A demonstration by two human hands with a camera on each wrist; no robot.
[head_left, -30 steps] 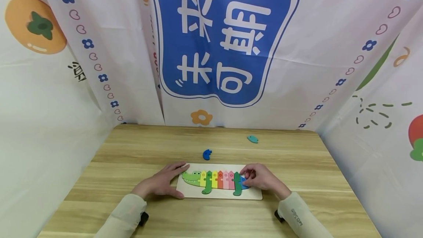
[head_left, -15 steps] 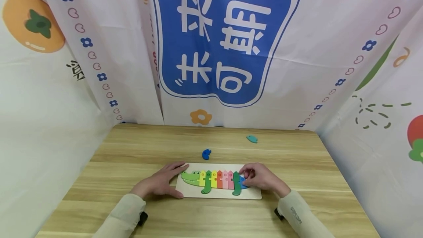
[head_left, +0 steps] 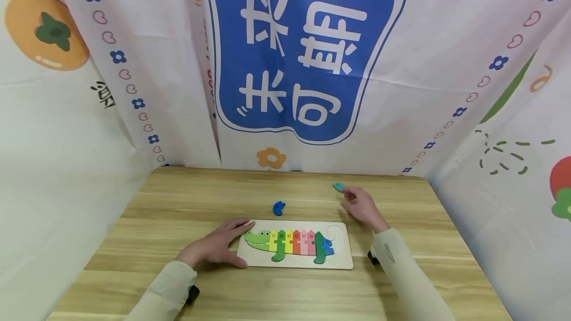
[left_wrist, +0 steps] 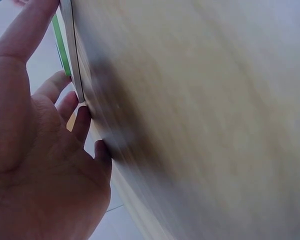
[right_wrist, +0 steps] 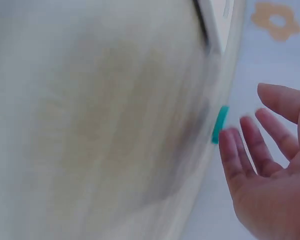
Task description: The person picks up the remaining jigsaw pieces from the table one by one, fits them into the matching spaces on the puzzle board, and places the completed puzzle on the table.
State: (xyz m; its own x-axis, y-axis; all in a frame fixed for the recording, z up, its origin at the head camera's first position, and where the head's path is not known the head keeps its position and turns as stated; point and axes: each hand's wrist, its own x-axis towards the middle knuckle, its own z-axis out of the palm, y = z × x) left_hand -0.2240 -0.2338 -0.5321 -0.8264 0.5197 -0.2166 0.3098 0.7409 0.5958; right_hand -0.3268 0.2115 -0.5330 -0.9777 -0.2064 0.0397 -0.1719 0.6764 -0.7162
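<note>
A pale wooden puzzle board lies on the table, carrying a crocodile made of colourful interlocking pieces, with a blue piece at its rear and a curled tail outline to the right. My left hand rests at the board's left end, thumb at the near corner and fingers at the far one. In the left wrist view its fingers touch the board's edge. Beyond the board, my right hand reaches to a teal puzzle piece. The right wrist view shows spread, loosely bent fingers beside this teal piece.
A loose dark blue curved puzzle piece lies just behind the board. The wood-grain table is bordered by printed white cloth at the back and on both sides.
My right hand has left the blue piece at the crocodile's rear and moved away over the table to the teal piece. The left hand and the board stay where they were.
</note>
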